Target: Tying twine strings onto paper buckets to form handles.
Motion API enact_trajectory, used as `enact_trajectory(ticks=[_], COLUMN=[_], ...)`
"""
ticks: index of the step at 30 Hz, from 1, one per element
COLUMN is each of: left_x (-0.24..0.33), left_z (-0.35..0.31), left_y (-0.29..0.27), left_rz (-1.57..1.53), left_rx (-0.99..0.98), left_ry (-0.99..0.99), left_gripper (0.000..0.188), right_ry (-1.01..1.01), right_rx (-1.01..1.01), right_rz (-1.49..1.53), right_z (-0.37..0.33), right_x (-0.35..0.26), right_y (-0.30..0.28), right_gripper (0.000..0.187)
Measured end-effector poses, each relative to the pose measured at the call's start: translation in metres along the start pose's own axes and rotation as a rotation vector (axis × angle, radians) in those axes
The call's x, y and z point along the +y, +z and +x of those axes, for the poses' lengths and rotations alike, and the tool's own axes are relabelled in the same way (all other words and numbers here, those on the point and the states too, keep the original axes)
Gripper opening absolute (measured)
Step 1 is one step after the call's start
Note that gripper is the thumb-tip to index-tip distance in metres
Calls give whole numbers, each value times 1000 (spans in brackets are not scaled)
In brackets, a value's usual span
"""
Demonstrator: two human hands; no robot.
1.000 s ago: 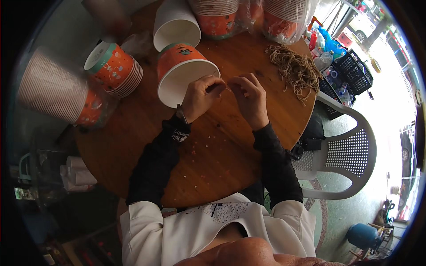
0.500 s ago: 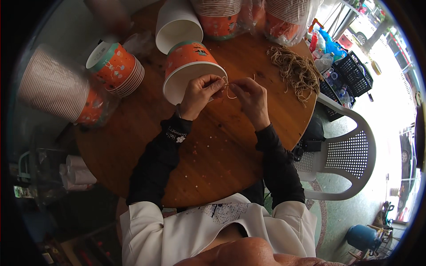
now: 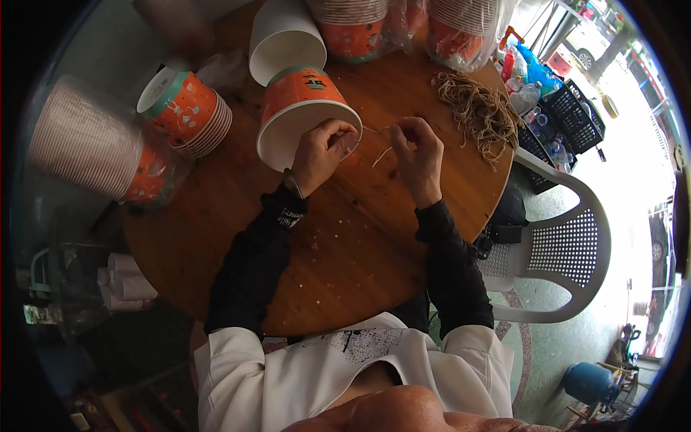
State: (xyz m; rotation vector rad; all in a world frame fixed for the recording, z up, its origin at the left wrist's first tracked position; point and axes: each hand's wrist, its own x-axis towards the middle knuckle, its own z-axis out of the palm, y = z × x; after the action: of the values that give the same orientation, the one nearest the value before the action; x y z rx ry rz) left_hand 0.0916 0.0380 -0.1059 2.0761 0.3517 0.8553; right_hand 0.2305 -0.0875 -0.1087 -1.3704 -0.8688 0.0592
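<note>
My left hand [image 3: 321,153] pinches one end of a thin tan string [image 3: 375,130] at the right rim of an orange paper bucket [image 3: 302,93]. The bucket lies tipped on the table with its white mouth facing me. Opposite it, my right hand [image 3: 417,155] is closed on the other part of the string, and a loose tail hangs below its fingers. Between the hands the string runs nearly straight. Whether it passes through the bucket's wall is hidden by my left fingers. A tangled heap of the same string [image 3: 475,108] lies to the right.
A white paper bucket [image 3: 286,54] lies behind the orange one. Stacked orange buckets [image 3: 188,115] and a plastic-wrapped stack [image 3: 86,140] stand at the left, with more wrapped stacks [image 3: 461,36] at the back. A white plastic chair [image 3: 565,248] is beside the round wooden table [image 3: 345,266].
My hands have drawn apart, the right one moving slightly rightward. The small loop between them has opened out into a stretched string. The bucket has shifted slightly left.
</note>
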Motion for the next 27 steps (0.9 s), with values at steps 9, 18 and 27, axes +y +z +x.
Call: enact_trajectory(ticks=[9, 18, 27], left_x=[7, -4, -10], left_z=[-1, -2, 17], left_y=[13, 24, 40], left_rz=[172, -26, 56], left_rx=[17, -13, -15], left_ry=[134, 95, 74], left_gripper=[16, 19, 22], right_ry=[-48, -43, -45], right_rx=[-70, -86, -94], right_rz=[-42, -63, -33], right_z=[-1, -2, -2], right_x=[-6, -8, -1], right_y=[-1, -2, -2], right_gripper=[7, 7, 7])
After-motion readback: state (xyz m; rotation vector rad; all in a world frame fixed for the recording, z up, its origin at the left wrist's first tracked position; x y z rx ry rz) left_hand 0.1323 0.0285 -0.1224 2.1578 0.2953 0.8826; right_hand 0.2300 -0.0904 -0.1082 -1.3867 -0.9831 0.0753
